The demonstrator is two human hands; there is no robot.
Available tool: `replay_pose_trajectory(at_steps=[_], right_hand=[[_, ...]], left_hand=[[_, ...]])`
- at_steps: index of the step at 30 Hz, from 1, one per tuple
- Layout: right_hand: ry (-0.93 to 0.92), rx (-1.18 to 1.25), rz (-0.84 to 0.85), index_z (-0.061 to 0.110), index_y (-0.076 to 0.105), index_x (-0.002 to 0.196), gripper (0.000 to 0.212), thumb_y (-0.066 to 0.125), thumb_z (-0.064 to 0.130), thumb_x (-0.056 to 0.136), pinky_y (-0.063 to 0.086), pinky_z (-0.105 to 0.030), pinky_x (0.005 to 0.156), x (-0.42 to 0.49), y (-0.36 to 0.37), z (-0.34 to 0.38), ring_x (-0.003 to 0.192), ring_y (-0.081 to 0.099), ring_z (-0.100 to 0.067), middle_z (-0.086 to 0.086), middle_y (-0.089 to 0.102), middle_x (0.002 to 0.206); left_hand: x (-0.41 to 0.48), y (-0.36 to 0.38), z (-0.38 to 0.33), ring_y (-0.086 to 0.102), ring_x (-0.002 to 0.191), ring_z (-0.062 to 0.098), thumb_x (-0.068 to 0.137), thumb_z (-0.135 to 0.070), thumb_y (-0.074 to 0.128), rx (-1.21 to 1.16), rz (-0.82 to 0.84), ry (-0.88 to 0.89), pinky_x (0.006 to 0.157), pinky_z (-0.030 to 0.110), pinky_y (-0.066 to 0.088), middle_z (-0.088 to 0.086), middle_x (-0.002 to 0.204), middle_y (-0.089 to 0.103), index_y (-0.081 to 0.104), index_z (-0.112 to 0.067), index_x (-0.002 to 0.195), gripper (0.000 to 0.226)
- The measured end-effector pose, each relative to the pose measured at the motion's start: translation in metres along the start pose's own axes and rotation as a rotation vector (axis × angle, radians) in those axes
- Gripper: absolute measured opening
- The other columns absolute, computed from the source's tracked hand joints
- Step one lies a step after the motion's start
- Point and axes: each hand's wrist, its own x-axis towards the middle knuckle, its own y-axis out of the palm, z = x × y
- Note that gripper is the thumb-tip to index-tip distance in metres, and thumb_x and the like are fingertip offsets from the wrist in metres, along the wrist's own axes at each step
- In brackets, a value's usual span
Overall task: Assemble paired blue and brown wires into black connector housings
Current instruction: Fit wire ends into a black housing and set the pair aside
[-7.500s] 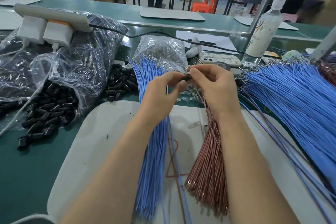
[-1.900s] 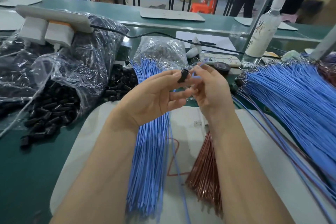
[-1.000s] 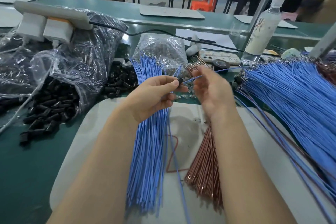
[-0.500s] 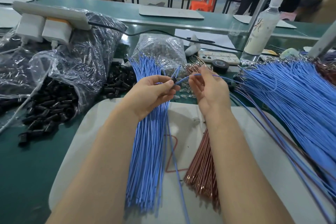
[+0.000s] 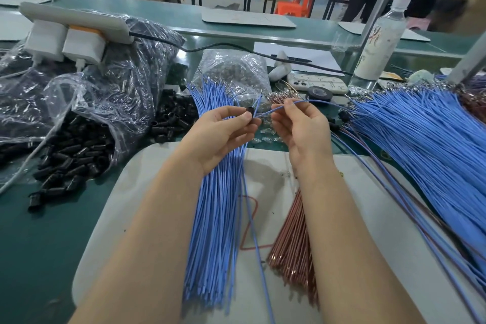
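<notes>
Black connector housing (image 5: 249,112) is up off the table, pinched between thumb and forefinger of the left hand (image 5: 223,134). Just right of those fingertips, the right hand (image 5: 302,129) pinches a single blue wire (image 5: 310,100), its end reaching the housing; seated or not, can't tell. Blue wire bundle (image 5: 218,218) lies under the left fingers, brown wire bundle (image 5: 294,244) below the right wrist, loose black housings (image 5: 173,118) heaped to the left.

Black connector housing (image 5: 249,112) over blue wire bundle (image 5: 218,218), single blue wire (image 5: 307,100) just beside it, brown wire bundle (image 5: 294,247) alongside.
</notes>
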Motion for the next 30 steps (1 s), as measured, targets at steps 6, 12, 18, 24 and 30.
replay_pose_trajectory(at_steps=[6,12,18,24,30], right_hand=[[-0.052,0.031,-0.018,0.012,0.056,0.081,0.015,0.055,0.009,0.095,0.051,-0.017,0.054,-0.001,0.000,0.002,0.055,0.060,-0.006,-0.004,0.066,0.071],[-0.137,-0.044,0.014,0.015,0.058,0.079,0.015,0.058,0.010,0.093,0.051,-0.019,0.055,-0.004,0.002,0.001,0.056,0.060,-0.005,0.000,0.066,0.069],[-0.226,-0.087,0.028,0.016,0.061,0.079,0.014,0.061,0.009,0.091,0.049,-0.019,0.056,-0.008,0.004,0.002,0.056,0.058,-0.005,0.009,0.064,0.059],[-0.302,-0.142,0.024,0.016,0.062,0.079,0.015,0.062,0.008,0.091,0.049,-0.020,0.056,-0.011,0.005,0.002,0.056,0.057,-0.004,0.008,0.063,0.063],[-0.373,-0.207,0.035,0.018,0.062,0.079,0.015,0.062,0.008,0.090,0.048,-0.022,0.059,-0.011,0.006,0.000,0.061,0.058,-0.007,0.002,0.064,0.069]], left_hand=[[0.002,-0.002,0.005,0.065,0.079,0.013,0.087,-0.009,0.065,0.294,-0.120,0.110,0.074,0.022,0.054,0.004,0.088,0.067,0.059,-0.015,0.089,0.009],[0.004,0.002,0.012,0.065,0.086,0.012,0.086,-0.008,0.065,0.676,-0.176,0.390,0.076,0.022,0.050,-0.001,0.092,0.066,0.055,-0.023,0.087,0.018],[0.003,0.003,0.014,0.062,0.090,0.009,0.086,-0.004,0.063,0.757,-0.208,0.535,0.078,0.012,0.049,-0.011,0.088,0.060,0.052,-0.021,0.089,0.020],[0.001,0.003,0.012,0.061,0.085,0.008,0.085,-0.002,0.063,0.766,-0.235,0.569,0.077,0.012,0.049,-0.007,0.087,0.061,0.053,-0.017,0.091,0.018],[0.001,0.004,0.012,0.060,0.086,0.003,0.086,-0.005,0.063,0.812,-0.256,0.572,0.081,0.021,0.050,-0.007,0.090,0.061,0.052,-0.019,0.091,0.018]])
